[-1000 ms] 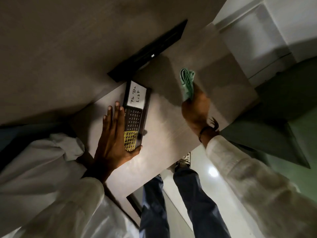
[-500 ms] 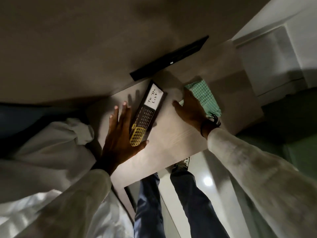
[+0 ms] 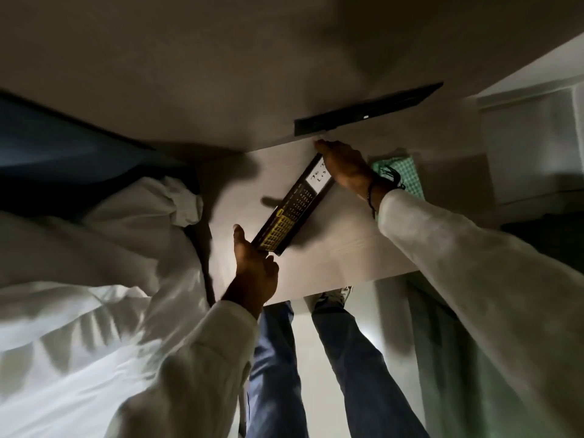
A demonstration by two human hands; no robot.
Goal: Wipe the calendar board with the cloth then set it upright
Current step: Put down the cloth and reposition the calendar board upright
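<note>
You have the board (image 3: 292, 205), a long thin black-framed slab with a yellow grid at its near end and a white handwritten patch at its far end, clamped between your left hand (image 3: 255, 271) and right hand (image 3: 344, 165) over the pale table (image 3: 347, 248), the green checked cloth (image 3: 407, 172) lying right.

Matt pale wood-grain counter (image 3: 347, 248), green checked woven cloth (image 3: 407, 172), dark-framed calendar board (image 3: 294, 207) with white paper-like panel, glossy floor (image 3: 363, 336)
</note>
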